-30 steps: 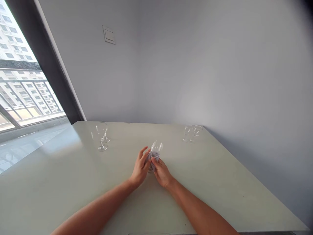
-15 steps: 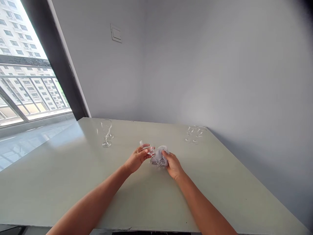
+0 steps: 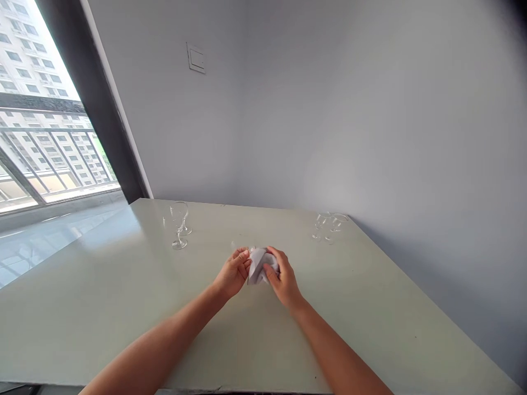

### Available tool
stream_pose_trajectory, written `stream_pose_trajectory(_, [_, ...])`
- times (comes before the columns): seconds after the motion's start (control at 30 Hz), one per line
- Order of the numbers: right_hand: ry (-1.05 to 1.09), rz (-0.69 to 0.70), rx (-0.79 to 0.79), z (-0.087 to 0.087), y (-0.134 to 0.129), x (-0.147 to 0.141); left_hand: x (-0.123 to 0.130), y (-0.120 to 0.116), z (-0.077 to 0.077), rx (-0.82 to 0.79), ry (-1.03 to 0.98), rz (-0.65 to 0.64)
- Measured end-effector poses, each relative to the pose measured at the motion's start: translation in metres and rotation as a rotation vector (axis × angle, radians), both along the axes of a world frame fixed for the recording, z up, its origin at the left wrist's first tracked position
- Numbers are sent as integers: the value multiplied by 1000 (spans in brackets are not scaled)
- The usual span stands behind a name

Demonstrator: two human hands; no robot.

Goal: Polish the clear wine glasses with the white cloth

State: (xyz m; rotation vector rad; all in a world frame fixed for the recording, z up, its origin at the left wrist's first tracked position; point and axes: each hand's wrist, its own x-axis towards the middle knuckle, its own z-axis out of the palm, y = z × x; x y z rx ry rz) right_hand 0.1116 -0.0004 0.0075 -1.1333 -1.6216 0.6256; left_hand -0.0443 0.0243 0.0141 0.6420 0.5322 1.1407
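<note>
My left hand point(image 3: 234, 271) is closed around a clear stemmed glass point(image 3: 233, 244); only a faint bit of it shows beyond the fingers. Pressed against that hand is a pale grey-white cloth point(image 3: 258, 266), folded and bunched. My right hand point(image 3: 283, 277) grips the cloth from the right, with the thumb in front and the fingers behind. The cloth covers the glass's other end, so its shape there is hidden. Both hands are over the middle of the table.
Clear stemmed glasses point(image 3: 179, 241) stand upright at the table's left rear. More small stemmed glasses point(image 3: 328, 237) are at the right rear near the wall. The pale glossy table point(image 3: 263, 340) meets a grey wall with a switch plate point(image 3: 196, 58). A window lies to the left.
The cloth has moved left against my left hand and now covers the end of the glass that was visible before. My right hand has shifted its hold on the cloth.
</note>
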Motion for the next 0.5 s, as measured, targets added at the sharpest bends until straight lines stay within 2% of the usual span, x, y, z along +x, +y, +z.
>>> stream_pose_trajectory(0.1, [471, 31, -380, -10, 8, -1, 9, -10, 5, 106, 23, 64])
stream_pose_trajectory(0.17, [719, 162, -556, -15, 12, -5, 12, -16, 8, 224, 85, 92])
stream_pose_trajectory(0.23, [867, 278, -664, -17, 13, -11, 12, -20, 10, 329, 159, 100])
stream_pose_trajectory(0.3, [914, 314, -762, -15, 12, -14, 11, -22, 12, 391, 218, 102])
stream_pose_trajectory(0.4, [830, 313, -894, -11, 6, -14, 8, -20, 12, 436, 256, 114])
stream_pose_trajectory(0.5, [690, 257, -879, -10, 2, -13, 6, -18, 12, 462, 278, 88])
